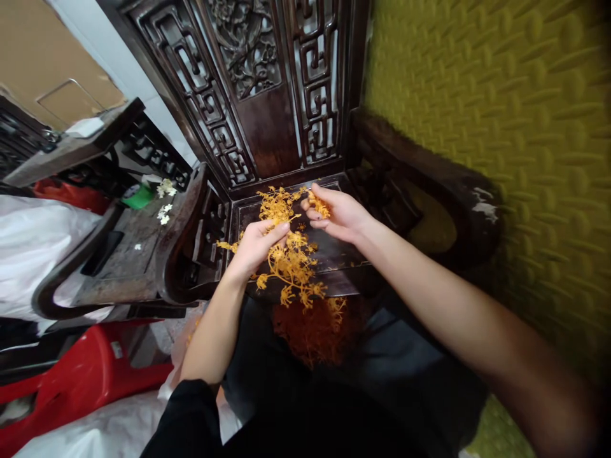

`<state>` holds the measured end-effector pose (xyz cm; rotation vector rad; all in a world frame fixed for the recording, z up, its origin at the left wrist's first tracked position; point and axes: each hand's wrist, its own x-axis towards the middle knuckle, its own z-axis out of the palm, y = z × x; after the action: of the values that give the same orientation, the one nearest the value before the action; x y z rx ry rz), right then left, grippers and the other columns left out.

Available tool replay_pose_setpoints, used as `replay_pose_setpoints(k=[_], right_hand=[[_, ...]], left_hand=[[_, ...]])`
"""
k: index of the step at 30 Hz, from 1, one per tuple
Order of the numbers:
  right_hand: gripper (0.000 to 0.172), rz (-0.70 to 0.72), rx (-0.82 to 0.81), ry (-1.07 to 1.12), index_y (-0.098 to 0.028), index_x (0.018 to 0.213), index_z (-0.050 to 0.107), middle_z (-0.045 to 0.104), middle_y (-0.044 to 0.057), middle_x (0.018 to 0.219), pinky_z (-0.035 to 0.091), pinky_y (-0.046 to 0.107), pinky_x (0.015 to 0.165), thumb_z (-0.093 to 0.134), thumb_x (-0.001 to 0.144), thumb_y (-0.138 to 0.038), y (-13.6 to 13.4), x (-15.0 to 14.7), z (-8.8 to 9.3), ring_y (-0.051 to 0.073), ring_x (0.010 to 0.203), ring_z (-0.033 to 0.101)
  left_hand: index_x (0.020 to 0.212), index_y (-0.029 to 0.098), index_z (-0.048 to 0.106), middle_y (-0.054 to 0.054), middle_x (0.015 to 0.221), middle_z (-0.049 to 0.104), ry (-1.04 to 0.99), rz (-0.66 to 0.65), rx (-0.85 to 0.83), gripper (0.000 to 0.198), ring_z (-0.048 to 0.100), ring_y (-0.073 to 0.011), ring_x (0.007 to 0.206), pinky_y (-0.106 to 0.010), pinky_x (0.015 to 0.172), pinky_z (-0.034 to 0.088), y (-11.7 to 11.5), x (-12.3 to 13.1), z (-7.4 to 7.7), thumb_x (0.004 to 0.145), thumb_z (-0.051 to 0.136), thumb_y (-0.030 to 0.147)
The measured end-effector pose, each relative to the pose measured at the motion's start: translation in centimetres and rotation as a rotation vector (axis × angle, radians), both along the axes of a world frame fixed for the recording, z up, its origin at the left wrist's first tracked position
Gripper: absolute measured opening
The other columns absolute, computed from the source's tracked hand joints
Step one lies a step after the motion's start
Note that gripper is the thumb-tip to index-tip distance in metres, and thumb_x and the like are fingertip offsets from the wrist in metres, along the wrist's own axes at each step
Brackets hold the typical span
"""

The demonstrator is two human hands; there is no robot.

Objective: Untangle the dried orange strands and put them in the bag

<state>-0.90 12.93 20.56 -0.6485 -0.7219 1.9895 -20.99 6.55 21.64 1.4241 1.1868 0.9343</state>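
Black clothing (305,420) lies nearest. Left hand (260,245) pinches spindly, orange, plastic-looking sprays (292,262), right hand (342,213) a small orange cluster (319,205); hard tugging could tangle or snap them.

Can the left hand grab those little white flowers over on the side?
Probably not just now: the left hand is holding orange sprigs, and a dark wooden armrest seems to stand between it and the white flowers.
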Motion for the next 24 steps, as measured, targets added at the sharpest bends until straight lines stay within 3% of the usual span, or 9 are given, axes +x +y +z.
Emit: replay_pose_setpoints(k=[4, 7, 11, 15, 18, 21, 24], right_hand=[[0.022, 0.010, -0.001, -0.014, -0.018, 0.081, 0.050, 0.063, 0.002, 0.075, 0.021, 0.018, 0.037, 0.067, 0.086, -0.031, -0.5, 0.0, 0.0, 0.006, 0.048, 0.043], [0.024, -0.062, 0.051, -0.070, -0.018, 0.080, 0.050, 0.063, 0.003, 0.076, 0.023, 0.019, 0.038, 0.070, 0.082, -0.031, -0.7, -0.1, -0.1, 0.006, 0.049, 0.043], [0.034, -0.129, 0.140, -0.113, -0.018, 0.079, 0.050, 0.060, 0.001, 0.078, 0.025, 0.018, 0.040, 0.078, 0.079, -0.036, -1.4, -0.6, 0.1, 0.006, 0.051, 0.044], [0.028, -0.156, 0.171, -0.187, -0.020, 0.080, 0.047, 0.062, 0.001, 0.078, 0.020, 0.019, 0.038, 0.071, 0.083, -0.033, -1.9, -0.8, 0.3, 0.005, 0.046, 0.040], [0.017, -0.186, 0.221, -0.220, -0.021, 0.090, 0.052, 0.065, 0.001, 0.078, 0.020, 0.020, 0.037, 0.067, 0.082, -0.025, -1.7, -0.4, 0.5, 0.006, 0.046, 0.040], [0.030, -0.155, 0.193, -0.186, -0.019, 0.107, 0.061, 0.058, -0.002, 0.072, 0.017, 0.019, 0.038, 0.066, 0.078, -0.018, -1.3, 0.2, 0.7, 0.006, 0.047, 0.039], [0.029, -0.086, 0.127, -0.127, -0.016, 0.106, 0.069, 0.054, 0.000, 0.071, 0.018, 0.019, 0.038, 0.064, 0.079, -0.023, -1.2, 0.5, 0.7, 0.008, 0.052, 0.042]], left_hand=[[0.063, 0.015, 0.058, 0.001, 0.063, 0.053, 0.102, -0.010, 0.047, 0.047, 0.041, -0.0085, 0.057, -0.023, 0.055, 0.031, 0.4, -0.1, -0.1, 0.083, 0.072, 0.055], [0.064, 0.015, 0.059, 0.001, 0.063, 0.054, 0.139, -0.016, 0.049, 0.047, 0.042, -0.0094, 0.058, -0.024, 0.057, 0.033, 0.7, 0.0, 0.0, 0.081, 0.072, 0.058], [0.076, 0.016, 0.065, 0.001, 0.071, 0.060, 0.120, 0.080, 0.119, 0.038, 0.049, -0.0116, 0.065, -0.024, 0.065, 0.039, 1.1, 0.8, -0.6, 0.083, 0.072, 0.053], [0.088, 0.016, 0.070, -0.002, 0.084, 0.067, 0.167, 0.102, 0.171, 0.034, 0.056, -0.0145, 0.076, -0.026, 0.073, 0.044, 1.3, 1.3, -1.1, 0.083, 0.072, 0.050], [0.086, 0.015, 0.071, -0.002, 0.082, 0.068, 0.181, 0.042, 0.131, 0.035, 0.056, -0.0146, 0.075, -0.026, 0.073, 0.044, 1.2, 1.1, -0.9, 0.082, 0.073, 0.050], [0.081, 0.015, 0.069, -0.001, 0.078, 0.066, 0.136, -0.019, 0.043, 0.035, 0.056, -0.0137, 0.072, -0.026, 0.070, 0.044, 1.0, 0.7, -0.6, 0.079, 0.076, 0.050], [0.083, 0.015, 0.069, -0.002, 0.080, 0.067, 0.070, -0.028, -0.016, 0.035, 0.057, -0.0138, 0.073, -0.026, 0.071, 0.045, 0.9, 0.7, -0.5, 0.079, 0.077, 0.048]])
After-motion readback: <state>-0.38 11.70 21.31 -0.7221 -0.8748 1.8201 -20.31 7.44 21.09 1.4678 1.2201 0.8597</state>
